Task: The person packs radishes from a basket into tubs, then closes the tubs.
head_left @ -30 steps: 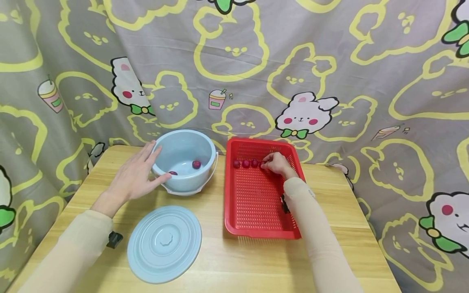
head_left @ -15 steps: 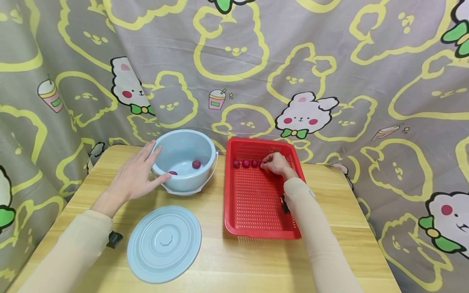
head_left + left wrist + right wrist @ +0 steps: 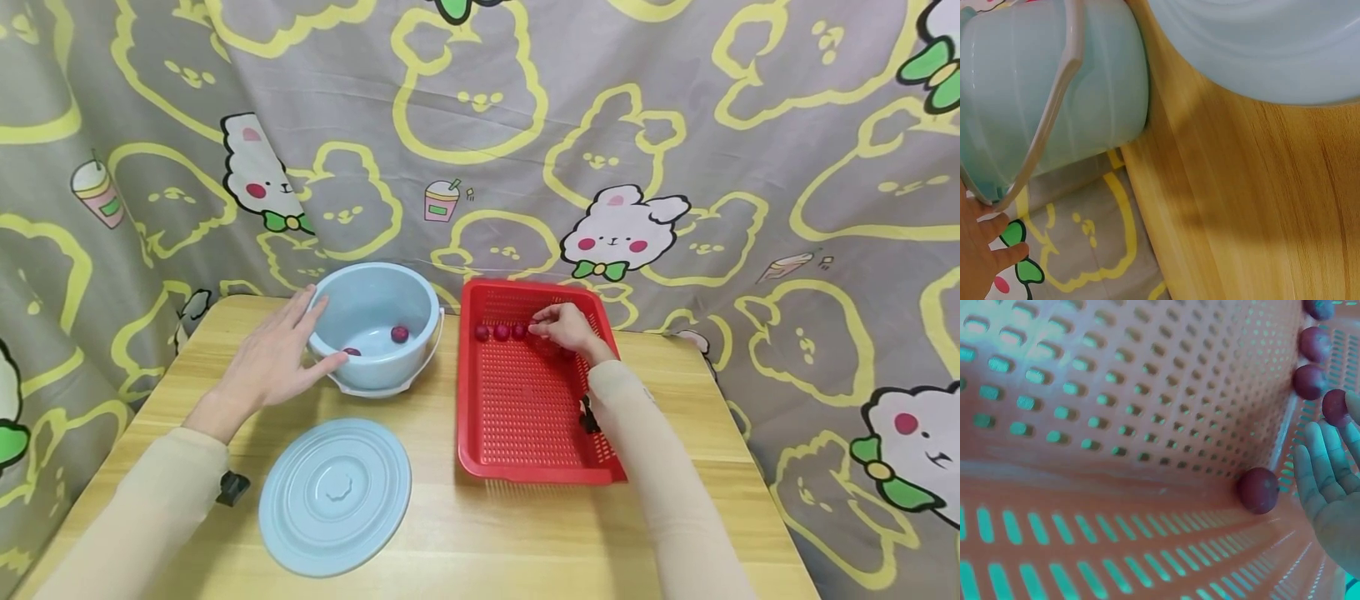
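Observation:
My right hand [image 3: 567,327] is at the back of the red basket [image 3: 525,477], pinching a plum [image 3: 1335,407] between thumb and fingertips. To its left, three dark red plums [image 3: 501,332] sit in a row along the back wall. Another plum [image 3: 1258,490] lies in the basket close to my right palm. My left hand [image 3: 273,354] is spread against the left side of the light blue bucket [image 3: 378,375], fingers fairly straight at the rim. Inside the bucket are two plums, one in the open [image 3: 400,334] and one partly hidden by the near rim [image 3: 351,352].
A round blue lid [image 3: 335,497] lies flat on the wooden table [image 3: 480,533] in front of the bucket. The bucket's pale handle [image 3: 1054,103] hangs down its near side. A patterned curtain [image 3: 480,167] stands behind the table.
My right hand has lifted slightly from the end of the row, and the plum near its palm now shows beneath it. The left hand stays at the bucket. The head view has shifted slightly.

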